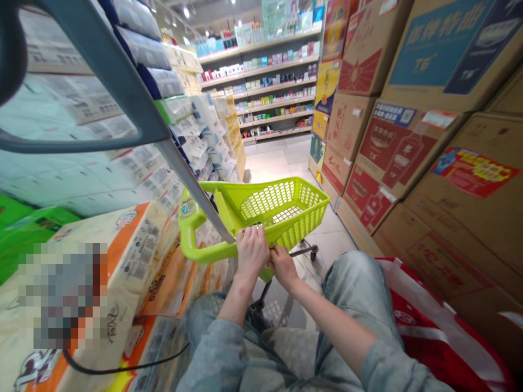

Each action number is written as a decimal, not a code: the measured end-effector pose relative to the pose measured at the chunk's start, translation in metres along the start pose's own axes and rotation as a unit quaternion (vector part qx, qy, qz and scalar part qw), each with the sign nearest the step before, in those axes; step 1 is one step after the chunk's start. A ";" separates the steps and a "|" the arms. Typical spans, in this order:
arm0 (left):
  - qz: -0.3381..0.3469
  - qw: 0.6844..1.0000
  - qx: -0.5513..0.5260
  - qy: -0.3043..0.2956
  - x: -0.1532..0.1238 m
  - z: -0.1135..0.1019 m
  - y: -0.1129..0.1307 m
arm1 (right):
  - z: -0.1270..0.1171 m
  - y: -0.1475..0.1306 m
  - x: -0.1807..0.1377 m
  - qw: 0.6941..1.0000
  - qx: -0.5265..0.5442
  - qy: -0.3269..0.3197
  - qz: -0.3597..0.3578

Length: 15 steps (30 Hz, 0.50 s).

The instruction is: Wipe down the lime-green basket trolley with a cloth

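Note:
A lime-green plastic shopping cart stands in the aisle just ahead of me, its mesh basket looking bare inside. My left hand is closed over the near rim of the basket beside the green handle. My right hand is curled just below and to the right, fingers gripping the cart's lower edge near the frame. Both forearms reach forward from grey sleeves over my jeans-clad knees.
Stacked packs of tissue paper line the left side. Tall piles of cardboard boxes wall the right, with a red bag at their foot. A grey metal bar crosses the upper left. Tiled floor leads to product shelves.

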<state>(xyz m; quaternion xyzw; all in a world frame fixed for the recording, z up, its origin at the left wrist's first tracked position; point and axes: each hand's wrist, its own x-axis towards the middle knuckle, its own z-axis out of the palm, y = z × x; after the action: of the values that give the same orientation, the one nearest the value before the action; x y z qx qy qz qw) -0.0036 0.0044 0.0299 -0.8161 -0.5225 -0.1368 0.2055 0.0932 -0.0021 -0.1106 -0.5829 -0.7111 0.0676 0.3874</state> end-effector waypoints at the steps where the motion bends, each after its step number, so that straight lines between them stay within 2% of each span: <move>1: 0.002 1.000 -0.001 0.001 0.000 0.000 0.000 | 0.003 -0.003 -0.003 1.000 0.012 -0.009 -0.002; 3: 0.006 1.000 -0.004 0.006 -0.001 0.001 -0.001 | 0.004 -0.002 -0.002 0.998 0.047 0.021 0.030; 5: 0.009 1.000 -0.008 0.012 -0.001 0.001 -0.002 | -0.001 0.006 0.007 0.987 0.079 0.100 0.100; 7: 0.009 1.000 -0.012 0.016 -0.002 0.001 -0.002 | -0.014 0.018 0.023 0.962 0.093 0.190 0.172; 9: 0.008 1.000 -0.016 0.021 -0.003 0.002 -0.003 | -0.030 0.029 0.040 0.942 0.094 0.251 0.200; 12: 0.006 0.999 -0.023 0.034 -0.003 0.006 -0.003 | -0.049 0.036 0.058 0.942 0.085 0.279 0.167; 15: 0.009 0.997 -0.047 0.053 -0.003 0.008 -0.003 | -0.056 0.036 0.065 0.971 0.065 0.218 0.075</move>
<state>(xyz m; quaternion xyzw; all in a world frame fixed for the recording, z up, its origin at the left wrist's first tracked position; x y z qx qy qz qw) -0.0076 0.0069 0.0226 -0.8212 -0.4965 -0.2026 0.1952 0.1552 0.0469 -0.0609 -0.6088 -0.5578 0.0136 0.5640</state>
